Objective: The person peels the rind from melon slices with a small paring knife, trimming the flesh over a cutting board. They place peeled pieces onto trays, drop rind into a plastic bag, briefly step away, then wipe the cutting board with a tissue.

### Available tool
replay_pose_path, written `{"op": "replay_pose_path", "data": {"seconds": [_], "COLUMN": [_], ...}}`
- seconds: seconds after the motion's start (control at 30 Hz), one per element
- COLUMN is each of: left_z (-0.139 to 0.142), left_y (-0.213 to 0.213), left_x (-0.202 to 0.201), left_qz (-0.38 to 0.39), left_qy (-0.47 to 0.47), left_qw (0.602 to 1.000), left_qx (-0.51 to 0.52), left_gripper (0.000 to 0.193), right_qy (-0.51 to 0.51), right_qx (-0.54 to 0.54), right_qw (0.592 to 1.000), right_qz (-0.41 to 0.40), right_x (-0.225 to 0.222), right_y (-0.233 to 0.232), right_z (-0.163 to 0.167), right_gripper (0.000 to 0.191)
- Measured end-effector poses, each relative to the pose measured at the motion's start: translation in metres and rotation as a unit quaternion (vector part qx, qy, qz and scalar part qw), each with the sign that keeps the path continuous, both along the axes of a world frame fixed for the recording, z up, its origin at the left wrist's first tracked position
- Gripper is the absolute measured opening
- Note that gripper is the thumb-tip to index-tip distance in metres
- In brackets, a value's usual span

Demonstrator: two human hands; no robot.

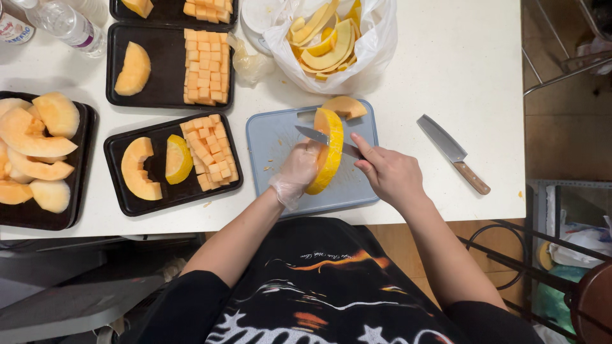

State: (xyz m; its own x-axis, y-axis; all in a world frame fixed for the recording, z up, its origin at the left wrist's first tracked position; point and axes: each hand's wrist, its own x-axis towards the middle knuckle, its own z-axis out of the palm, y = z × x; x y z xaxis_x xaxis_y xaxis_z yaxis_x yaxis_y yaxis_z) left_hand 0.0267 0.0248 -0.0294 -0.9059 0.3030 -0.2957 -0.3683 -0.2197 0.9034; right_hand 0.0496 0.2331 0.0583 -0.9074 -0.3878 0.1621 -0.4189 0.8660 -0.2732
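while the gloved left hand [298,171] grips a melon slice [327,150] upright at mid-frame on the board [274,137], its long axis running top to bottom, the right hand [389,172] clasps a knife [322,137] crossing it from the right.

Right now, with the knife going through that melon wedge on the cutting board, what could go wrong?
1. The gloved left hand steadies the yellow-rinded melon wedge right beside the steel knife blade; a slip could cut its fingers.
2. The wedge stands on its curved edge on the grey-blue plastic cutting board, so it could roll.
3. The wooden-handled spare knife lies near the right hand; an elbow might knock it.
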Motion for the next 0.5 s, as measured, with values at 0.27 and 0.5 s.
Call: {"op": "replay_pose_path", "data": {"seconds": [0.27,0.5], "left_z": [0.003,0.011], "left_y": [-0.01,-0.012], "left_x": [-0.001,0.003], "left_qz": [-0.059,-0.125], "left_qy": [0.042,0.083], "left_qw": [0.996,0.988], "left_qx": [-0.055,-0.034], "left_gripper": [0.041,0.043], "right_qy": [-0.034,-0.08], "right_qx": [-0.041,-0.034], "right_qw": [0.998,0.996], "right_qz": [0.017,0.008], "right_x": [-0.006,-0.012], "right_y": [0.001,0.003], "right_z": [0.002,0.005], "right_gripper": [0.049,0.052]}}
